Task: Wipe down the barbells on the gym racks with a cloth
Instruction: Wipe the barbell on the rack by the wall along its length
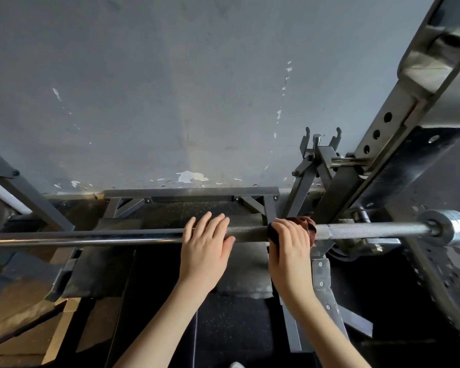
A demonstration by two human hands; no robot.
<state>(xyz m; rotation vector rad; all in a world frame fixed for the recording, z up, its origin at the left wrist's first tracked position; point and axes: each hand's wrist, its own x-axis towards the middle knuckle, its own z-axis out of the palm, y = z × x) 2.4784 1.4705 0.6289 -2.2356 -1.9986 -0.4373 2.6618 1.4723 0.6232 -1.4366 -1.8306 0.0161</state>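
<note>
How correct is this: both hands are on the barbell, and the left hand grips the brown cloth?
No: in the head view both hands are on the barbell, but the right hand grips the brown cloth; the left hand rests bare.

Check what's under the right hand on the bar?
A dark brown cloth bunched around the barbell; the right hand grips it. Cloth edges show beyond the fingers. The bar section beneath cloth and hand is covered and cannot be seen.

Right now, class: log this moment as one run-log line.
left hand rests on barbell | right hand grips cloth around barbell | cloth on knurled section
</note>
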